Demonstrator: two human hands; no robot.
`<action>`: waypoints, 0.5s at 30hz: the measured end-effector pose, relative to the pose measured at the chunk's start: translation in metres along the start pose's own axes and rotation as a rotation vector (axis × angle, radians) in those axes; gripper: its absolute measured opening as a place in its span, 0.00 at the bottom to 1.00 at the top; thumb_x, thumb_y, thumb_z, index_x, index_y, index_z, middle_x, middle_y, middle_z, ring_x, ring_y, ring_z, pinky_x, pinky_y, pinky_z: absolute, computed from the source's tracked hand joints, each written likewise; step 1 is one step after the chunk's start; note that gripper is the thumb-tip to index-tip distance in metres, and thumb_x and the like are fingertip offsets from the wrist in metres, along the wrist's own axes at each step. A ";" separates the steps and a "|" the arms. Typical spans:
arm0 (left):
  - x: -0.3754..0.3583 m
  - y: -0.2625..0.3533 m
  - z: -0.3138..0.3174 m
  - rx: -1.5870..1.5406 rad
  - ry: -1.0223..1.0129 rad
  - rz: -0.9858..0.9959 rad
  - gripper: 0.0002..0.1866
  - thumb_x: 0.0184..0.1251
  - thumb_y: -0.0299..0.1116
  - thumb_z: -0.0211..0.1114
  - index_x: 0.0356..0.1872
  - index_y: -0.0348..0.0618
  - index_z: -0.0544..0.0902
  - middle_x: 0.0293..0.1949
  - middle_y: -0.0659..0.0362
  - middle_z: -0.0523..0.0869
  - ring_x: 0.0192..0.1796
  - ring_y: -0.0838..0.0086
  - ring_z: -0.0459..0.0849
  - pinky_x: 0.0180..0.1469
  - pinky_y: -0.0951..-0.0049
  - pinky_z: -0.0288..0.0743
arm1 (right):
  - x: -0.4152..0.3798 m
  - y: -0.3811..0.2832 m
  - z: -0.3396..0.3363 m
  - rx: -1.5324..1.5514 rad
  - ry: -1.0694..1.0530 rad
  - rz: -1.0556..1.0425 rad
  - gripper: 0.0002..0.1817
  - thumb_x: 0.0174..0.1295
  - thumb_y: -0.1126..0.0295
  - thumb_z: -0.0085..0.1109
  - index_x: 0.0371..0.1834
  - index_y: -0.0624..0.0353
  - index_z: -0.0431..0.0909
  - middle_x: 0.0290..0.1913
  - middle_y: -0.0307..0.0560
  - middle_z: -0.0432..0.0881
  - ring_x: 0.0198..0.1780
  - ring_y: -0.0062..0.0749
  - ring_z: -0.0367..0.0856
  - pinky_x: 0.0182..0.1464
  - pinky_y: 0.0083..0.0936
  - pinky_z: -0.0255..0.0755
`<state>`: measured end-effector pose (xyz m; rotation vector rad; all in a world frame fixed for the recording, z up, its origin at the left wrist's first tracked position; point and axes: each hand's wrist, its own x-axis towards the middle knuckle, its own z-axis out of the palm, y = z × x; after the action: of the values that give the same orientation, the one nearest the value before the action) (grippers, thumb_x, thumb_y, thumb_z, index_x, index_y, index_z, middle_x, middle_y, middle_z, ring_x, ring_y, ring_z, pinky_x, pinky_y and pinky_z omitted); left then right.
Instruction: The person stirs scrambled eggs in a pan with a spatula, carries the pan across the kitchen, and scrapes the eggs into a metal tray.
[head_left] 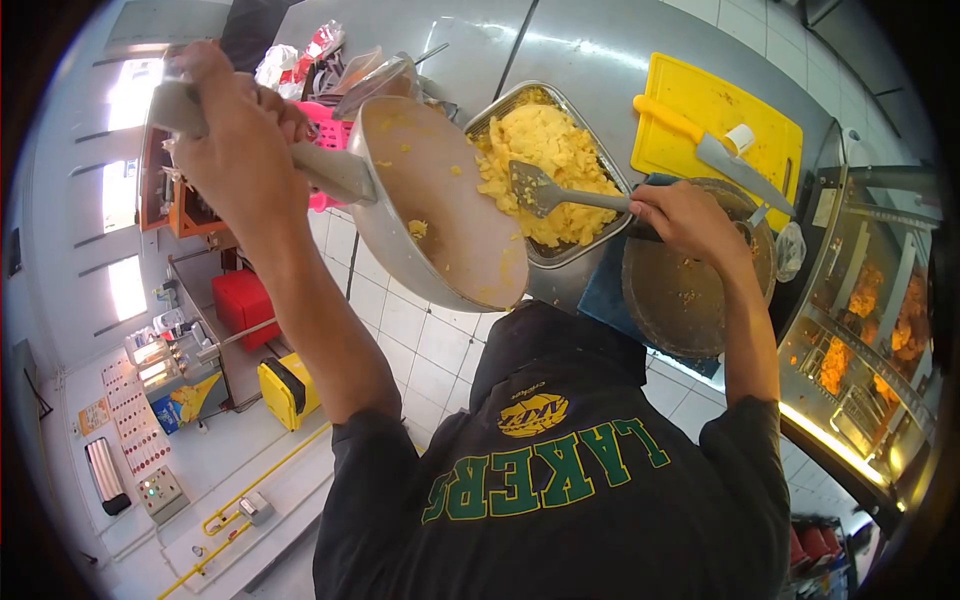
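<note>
My left hand [235, 140] is wrapped round the thick handle of a large pan [450, 195], raised and tilted on its side next to the metal tray [480, 125]. Bits of yellow food cling to the pan's pale inner wall. In the tray lies a heap of scrambled egg [540, 140], lumpy and yellow. My right hand [685, 215] grips a grey spatula [545, 190], its flat blade resting on the egg. Under my right forearm is a round, dark, stained pan [665, 290], partly hidden by the arm.
A yellow cutting board [690, 95] holds a yellow-handled knife [715, 150] and a small white cup [740, 137]. A pink basket [325, 140] and plastic-wrapped items stand behind the pan. At right is a lit glass cabinet [860, 330] with fried food. Blue cloth [605, 285] lies near the tray.
</note>
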<state>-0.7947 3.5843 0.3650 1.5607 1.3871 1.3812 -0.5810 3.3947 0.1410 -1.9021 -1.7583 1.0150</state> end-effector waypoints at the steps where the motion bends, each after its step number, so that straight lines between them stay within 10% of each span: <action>1: 0.001 -0.002 0.000 -0.014 -0.005 -0.009 0.26 0.69 0.50 0.57 0.16 0.49 0.59 0.15 0.66 0.59 0.16 0.81 0.58 0.21 0.77 0.57 | -0.003 -0.011 -0.009 -0.002 -0.002 -0.009 0.13 0.65 0.60 0.51 0.39 0.58 0.79 0.30 0.53 0.80 0.34 0.51 0.78 0.37 0.41 0.69; 15: 0.000 0.000 -0.002 -0.020 -0.020 -0.018 0.26 0.68 0.51 0.57 0.16 0.48 0.60 0.15 0.67 0.58 0.16 0.81 0.58 0.20 0.78 0.57 | -0.009 -0.040 0.014 -0.030 0.134 0.152 0.12 0.66 0.59 0.50 0.39 0.54 0.79 0.27 0.54 0.80 0.32 0.52 0.79 0.35 0.44 0.69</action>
<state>-0.7964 3.5838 0.3651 1.5420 1.3678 1.3610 -0.6188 3.3896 0.1610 -2.0974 -1.5828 0.8936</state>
